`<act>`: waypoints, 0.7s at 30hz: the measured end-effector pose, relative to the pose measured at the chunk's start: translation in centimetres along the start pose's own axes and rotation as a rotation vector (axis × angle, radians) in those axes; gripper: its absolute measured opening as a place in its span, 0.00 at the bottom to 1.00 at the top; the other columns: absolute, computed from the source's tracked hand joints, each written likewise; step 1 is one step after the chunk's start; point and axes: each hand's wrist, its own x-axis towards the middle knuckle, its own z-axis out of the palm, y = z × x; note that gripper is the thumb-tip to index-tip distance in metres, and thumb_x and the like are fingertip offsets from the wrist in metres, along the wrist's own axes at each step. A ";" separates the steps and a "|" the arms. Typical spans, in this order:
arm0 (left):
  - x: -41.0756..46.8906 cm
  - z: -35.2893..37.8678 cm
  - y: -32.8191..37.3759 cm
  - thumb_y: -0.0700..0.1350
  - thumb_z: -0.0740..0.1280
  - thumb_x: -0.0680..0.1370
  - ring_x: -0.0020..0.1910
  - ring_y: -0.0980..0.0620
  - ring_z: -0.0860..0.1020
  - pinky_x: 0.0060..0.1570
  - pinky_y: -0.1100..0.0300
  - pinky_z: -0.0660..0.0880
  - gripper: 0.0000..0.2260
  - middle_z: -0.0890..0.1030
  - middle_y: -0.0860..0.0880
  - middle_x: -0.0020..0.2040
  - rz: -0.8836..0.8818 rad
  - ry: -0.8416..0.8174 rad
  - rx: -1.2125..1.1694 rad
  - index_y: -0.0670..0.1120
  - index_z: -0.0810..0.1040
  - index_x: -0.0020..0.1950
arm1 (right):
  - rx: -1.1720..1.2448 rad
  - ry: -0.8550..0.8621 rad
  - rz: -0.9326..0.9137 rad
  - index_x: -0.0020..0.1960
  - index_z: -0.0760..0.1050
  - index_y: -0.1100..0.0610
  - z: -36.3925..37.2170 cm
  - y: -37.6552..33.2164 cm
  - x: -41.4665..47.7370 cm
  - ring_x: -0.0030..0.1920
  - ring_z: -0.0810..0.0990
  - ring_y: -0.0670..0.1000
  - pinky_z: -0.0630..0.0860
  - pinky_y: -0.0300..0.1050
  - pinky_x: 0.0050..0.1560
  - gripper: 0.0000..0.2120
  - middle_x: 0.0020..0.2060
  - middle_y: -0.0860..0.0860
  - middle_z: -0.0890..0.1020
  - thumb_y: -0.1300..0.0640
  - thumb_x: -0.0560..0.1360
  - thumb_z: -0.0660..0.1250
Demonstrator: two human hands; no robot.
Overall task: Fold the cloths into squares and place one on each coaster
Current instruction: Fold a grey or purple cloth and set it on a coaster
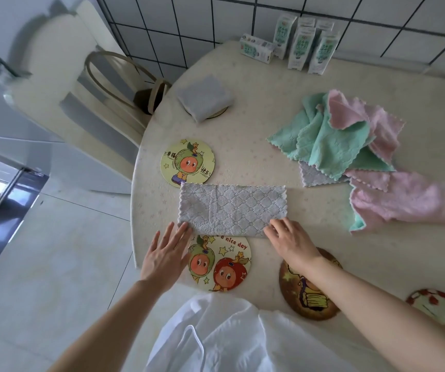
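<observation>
Left grip (163, 253): bare hand, fingers straight and spread, tips touching the near left corner of the grey cloth (232, 210). Right grip (288, 242): fingers curled over the cloth's near right corner, holding it; fingertips partly hidden. The cloth lies folded into a long strip on the worktop (269, 89). Its near edge covers the top of the "nice day" coaster (220, 263), lettering cut off. The green-fruit coaster (187, 163) is just beyond the strip's far left corner. The brown coaster (307, 288) is partly hidden under the right forearm. The red-flower coaster (441, 310) is blurred and cut by the frame edge. A folded grey square (204, 96) sits on a coaster with only its rim (217, 115) showing. A loose cloth pile (350, 146), green, pink and grey, lies to the right. Milk cartons (304, 47) stand at the wall, print unreadable.
</observation>
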 end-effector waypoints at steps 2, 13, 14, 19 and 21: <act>0.4 -0.3 0.1 0.61 0.45 0.79 0.76 0.44 0.53 0.72 0.42 0.56 0.29 0.54 0.52 0.78 -0.021 -0.010 0.024 0.51 0.54 0.78 | 0.011 0.051 0.004 0.48 0.75 0.59 -0.4 0.0 0.3 0.42 0.77 0.57 0.78 0.52 0.38 0.22 0.45 0.55 0.77 0.70 0.56 0.75; 2.2 -2.0 9.3 0.53 0.60 0.79 0.77 0.50 0.41 0.76 0.50 0.42 0.34 0.45 0.52 0.78 0.102 -0.014 -0.187 0.51 0.44 0.78 | 0.344 0.262 -0.086 0.53 0.76 0.56 -3.4 -2.2 -2.2 0.43 0.76 0.49 0.75 0.43 0.45 0.14 0.42 0.48 0.79 0.68 0.70 0.66; 2.2 -1.8 10.2 0.54 0.61 0.79 0.77 0.51 0.43 0.76 0.50 0.45 0.34 0.48 0.52 0.78 0.112 -0.011 -0.216 0.50 0.46 0.78 | 0.392 0.274 -0.097 0.53 0.76 0.56 -4.0 -2.6 -2.6 0.43 0.76 0.48 0.75 0.41 0.45 0.13 0.43 0.48 0.79 0.67 0.71 0.67; 2.2 -1.4 12.0 0.55 0.58 0.77 0.71 0.49 0.67 0.68 0.51 0.67 0.25 0.72 0.50 0.70 0.182 0.123 -0.359 0.47 0.69 0.72 | 0.598 0.249 -0.143 0.53 0.76 0.55 -5.8 -4.1 -4.5 0.46 0.76 0.45 0.73 0.34 0.48 0.08 0.44 0.47 0.79 0.63 0.75 0.64; 1.9 -1.4 11.9 0.53 0.56 0.77 0.67 0.49 0.72 0.65 0.51 0.71 0.22 0.76 0.49 0.66 0.274 0.164 -0.384 0.48 0.73 0.69 | 0.680 0.202 -0.175 0.53 0.76 0.56 -5.9 -4.2 -5.0 0.47 0.76 0.44 0.72 0.32 0.49 0.06 0.45 0.47 0.79 0.59 0.77 0.63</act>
